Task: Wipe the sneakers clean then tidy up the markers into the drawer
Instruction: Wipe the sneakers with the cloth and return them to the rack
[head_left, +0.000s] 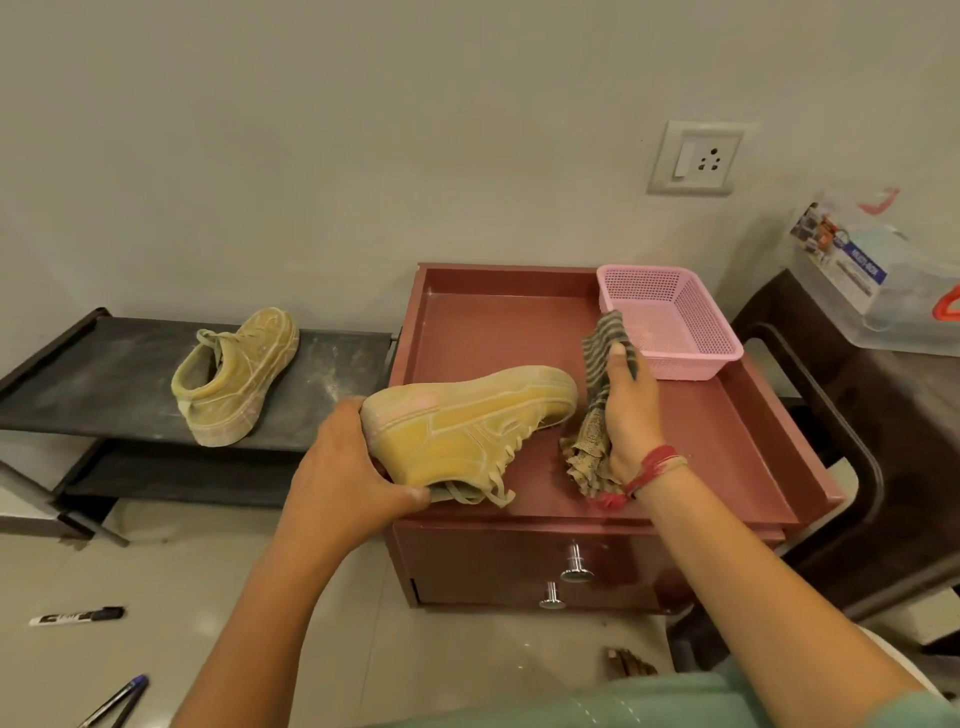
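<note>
Left hand (353, 457) reaches forward, palm in, fingers and thumb wrapped around the heel of a dusty yellow-tan canvas sneaker (467, 426). The shoe is tipped on its side over the front-left corner of the reddish-brown two-drawer cabinet (727, 441), toe pointing right and laces hanging past the front edge. Right hand (628, 410) is just right of the toe, thumb up, fingers curled around a grey striped rag (602, 353) whose loose end is bunched on the cabinet top. Pink plastic mesh basket (670, 317) sits at the back-right corner, only its mesh floor showing; the rag's top end reaches its near-left corner. Both drawer fronts look closed, chrome knobs (576, 564) facing out. Second dusty yellow-tan sneaker (236, 374) stands upright mid-top on the low black shoe rack (104, 379). White marker with black cap (78, 616) lies on the floor left of the cabinet.
</note>
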